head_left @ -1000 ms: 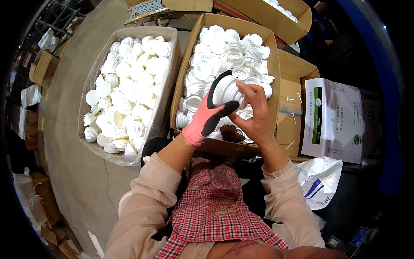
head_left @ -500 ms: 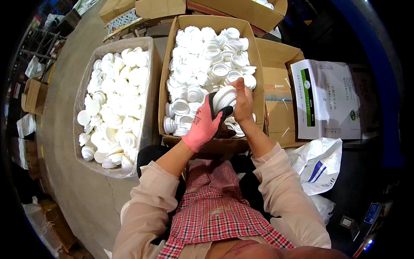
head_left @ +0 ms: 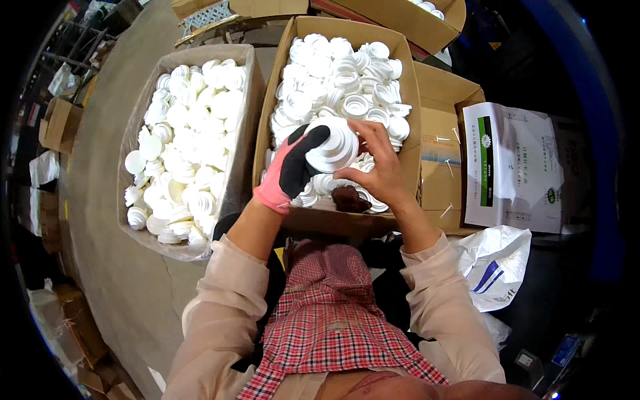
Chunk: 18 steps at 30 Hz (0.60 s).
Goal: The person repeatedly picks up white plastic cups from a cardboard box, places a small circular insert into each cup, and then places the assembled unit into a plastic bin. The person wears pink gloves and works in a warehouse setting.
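Note:
My left hand [head_left: 291,167], in a pink glove with black palm and fingers, grips a round white plastic cap [head_left: 331,148] with stepped rings, tilted above a cardboard box [head_left: 411,87]. My bare right hand [head_left: 380,167] curves around the cap's right side, fingertips at its upper rim and thumb at its lower edge. Many similar white caps [head_left: 355,105] fill the box below. A dark brown lump [head_left: 350,199], its kind unclear, lies on the caps at the box's near side, beneath my right hand.
Left of the box stands a plastic-lined carton [head_left: 250,100] full of white discs [head_left: 177,115]. To the right, an open carton [head_left: 437,100] holds several small white pin-like pieces [head_left: 449,168], beside a printed box flap [head_left: 510,167]. A white plastic bag [head_left: 497,263] lies nearer me.
The cap has turned so its ringed face shows more, and it has shifted slightly up and left. My right hand has moved from beside its top to its right rim, fingers spreading wider.

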Each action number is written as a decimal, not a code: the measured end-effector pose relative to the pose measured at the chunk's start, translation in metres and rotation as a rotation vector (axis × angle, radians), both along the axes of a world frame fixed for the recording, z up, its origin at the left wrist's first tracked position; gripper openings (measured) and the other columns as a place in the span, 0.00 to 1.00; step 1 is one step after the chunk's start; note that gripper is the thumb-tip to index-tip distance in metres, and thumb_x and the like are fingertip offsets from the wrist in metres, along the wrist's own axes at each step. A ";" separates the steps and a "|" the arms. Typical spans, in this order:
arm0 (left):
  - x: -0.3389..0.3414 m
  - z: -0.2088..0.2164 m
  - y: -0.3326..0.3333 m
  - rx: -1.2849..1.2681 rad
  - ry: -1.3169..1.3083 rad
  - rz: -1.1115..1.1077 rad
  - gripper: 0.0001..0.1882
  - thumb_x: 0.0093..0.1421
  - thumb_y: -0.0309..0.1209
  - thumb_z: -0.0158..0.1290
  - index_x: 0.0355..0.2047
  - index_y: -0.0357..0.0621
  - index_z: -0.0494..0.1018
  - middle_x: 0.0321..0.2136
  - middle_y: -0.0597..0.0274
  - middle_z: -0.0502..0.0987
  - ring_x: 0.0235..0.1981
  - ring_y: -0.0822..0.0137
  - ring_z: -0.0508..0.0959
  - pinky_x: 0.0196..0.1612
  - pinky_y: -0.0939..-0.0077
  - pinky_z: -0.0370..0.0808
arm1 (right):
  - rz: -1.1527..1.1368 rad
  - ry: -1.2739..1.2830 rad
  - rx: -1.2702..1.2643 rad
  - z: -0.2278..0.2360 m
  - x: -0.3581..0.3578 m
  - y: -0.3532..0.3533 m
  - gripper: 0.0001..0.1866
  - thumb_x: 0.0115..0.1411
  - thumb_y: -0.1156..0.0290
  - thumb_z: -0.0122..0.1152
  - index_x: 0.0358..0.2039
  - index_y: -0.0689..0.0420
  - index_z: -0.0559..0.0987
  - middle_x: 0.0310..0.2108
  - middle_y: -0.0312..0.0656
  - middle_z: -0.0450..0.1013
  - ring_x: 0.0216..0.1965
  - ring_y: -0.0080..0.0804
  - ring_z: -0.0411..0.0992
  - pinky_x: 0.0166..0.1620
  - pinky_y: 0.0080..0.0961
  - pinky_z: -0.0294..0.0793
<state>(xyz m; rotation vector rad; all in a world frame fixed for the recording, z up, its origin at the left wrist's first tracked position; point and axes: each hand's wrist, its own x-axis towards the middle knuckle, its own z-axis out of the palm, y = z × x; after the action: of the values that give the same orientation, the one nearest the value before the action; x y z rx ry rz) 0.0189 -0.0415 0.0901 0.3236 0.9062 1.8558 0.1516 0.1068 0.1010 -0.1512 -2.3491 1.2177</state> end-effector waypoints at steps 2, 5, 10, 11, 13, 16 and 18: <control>-0.001 0.002 -0.004 0.039 -0.005 -0.025 0.20 0.66 0.37 0.49 0.54 0.37 0.69 0.46 0.59 0.77 0.48 0.66 0.77 0.51 0.72 0.75 | 0.037 0.053 0.058 0.003 0.000 0.000 0.48 0.39 0.60 0.79 0.61 0.58 0.67 0.54 0.45 0.64 0.47 0.37 0.68 0.45 0.28 0.72; -0.001 -0.002 -0.004 0.012 0.080 -0.032 0.20 0.66 0.35 0.49 0.54 0.37 0.69 0.46 0.59 0.77 0.47 0.68 0.77 0.52 0.73 0.73 | 0.080 0.024 0.073 0.007 0.004 0.001 0.49 0.37 0.58 0.80 0.61 0.57 0.68 0.60 0.46 0.64 0.56 0.40 0.67 0.51 0.30 0.71; 0.004 -0.003 -0.006 -0.023 0.078 -0.052 0.20 0.66 0.34 0.46 0.55 0.36 0.69 0.46 0.59 0.77 0.47 0.67 0.77 0.53 0.72 0.72 | 0.104 0.038 0.102 0.010 0.008 -0.005 0.50 0.38 0.54 0.78 0.60 0.62 0.66 0.58 0.53 0.67 0.59 0.49 0.65 0.60 0.38 0.64; 0.007 -0.013 -0.006 0.010 0.037 -0.032 0.20 0.65 0.34 0.47 0.54 0.35 0.69 0.46 0.58 0.77 0.47 0.67 0.77 0.53 0.73 0.72 | 0.098 0.064 0.118 0.009 0.009 -0.007 0.49 0.40 0.54 0.77 0.60 0.63 0.66 0.57 0.53 0.67 0.58 0.51 0.67 0.60 0.39 0.64; 0.007 -0.004 -0.006 -0.012 0.363 -0.004 0.20 0.65 0.34 0.47 0.53 0.34 0.69 0.45 0.58 0.77 0.46 0.68 0.77 0.53 0.73 0.72 | 0.082 0.048 0.102 0.009 0.010 -0.010 0.49 0.41 0.53 0.77 0.60 0.63 0.66 0.57 0.54 0.67 0.58 0.52 0.66 0.60 0.40 0.64; 0.002 -0.008 -0.007 -0.042 0.666 0.059 0.19 0.64 0.33 0.46 0.52 0.34 0.70 0.43 0.59 0.77 0.45 0.70 0.77 0.52 0.74 0.72 | 0.098 0.047 0.102 0.002 0.009 -0.011 0.49 0.42 0.52 0.76 0.60 0.63 0.64 0.58 0.55 0.65 0.58 0.53 0.65 0.60 0.40 0.64; 0.006 -0.008 -0.004 -0.034 0.140 -0.022 0.19 0.64 0.32 0.46 0.51 0.35 0.70 0.43 0.59 0.77 0.44 0.69 0.78 0.51 0.74 0.73 | 0.119 0.051 0.133 0.002 0.007 -0.010 0.50 0.42 0.52 0.76 0.61 0.63 0.64 0.58 0.55 0.65 0.58 0.53 0.64 0.60 0.41 0.63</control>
<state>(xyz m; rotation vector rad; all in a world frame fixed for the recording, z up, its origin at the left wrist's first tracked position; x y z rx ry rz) 0.0247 -0.0460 0.0819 0.4450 1.0244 1.8126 0.1581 0.0964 0.1035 0.0639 -2.4141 1.1015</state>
